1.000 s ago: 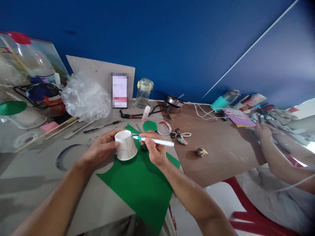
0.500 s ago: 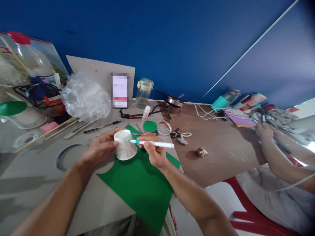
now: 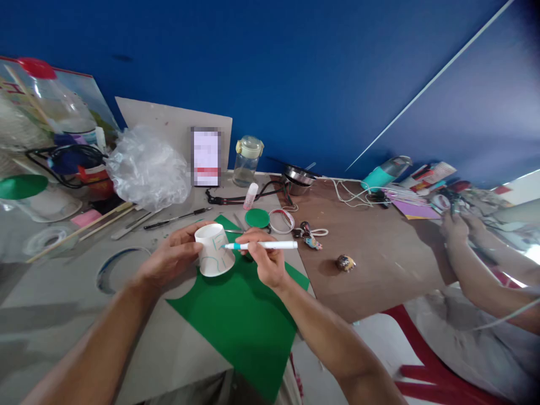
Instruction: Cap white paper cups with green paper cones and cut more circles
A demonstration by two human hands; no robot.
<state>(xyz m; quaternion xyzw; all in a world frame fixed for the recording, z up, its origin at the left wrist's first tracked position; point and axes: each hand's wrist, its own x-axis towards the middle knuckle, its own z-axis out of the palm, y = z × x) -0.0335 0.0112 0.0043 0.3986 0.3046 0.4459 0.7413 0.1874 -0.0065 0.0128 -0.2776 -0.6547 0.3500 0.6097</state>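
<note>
My left hand (image 3: 179,250) grips a white paper cup (image 3: 210,260) from its left side, thumb on the near wall. Teal lines are drawn on the cup's side. In my right hand (image 3: 266,260) is a white marker (image 3: 274,245) with a teal tip end, held level, its tip at the drawn lines on the cup. Beneath both hands lies a sheet of green paper (image 3: 240,315) with a curved cutout at its left edge. Just beyond the right hand are a green disc (image 3: 257,217) and scissors (image 3: 234,230), partly covered by the hand.
A glue stick (image 3: 250,196), a roll of tape (image 3: 282,221) and a black pen (image 3: 177,218) lie past the hands. A phone (image 3: 206,157) leans on cardboard beside a glass bottle (image 3: 247,163). Crumpled plastic (image 3: 147,169) sits left. At right, another person's hands (image 3: 458,230) work.
The marker's tip has moved slightly down the cup's side, and an additional short teal stroke shows beside the earlier lines. My left hand still holds the cup in the same place.
</note>
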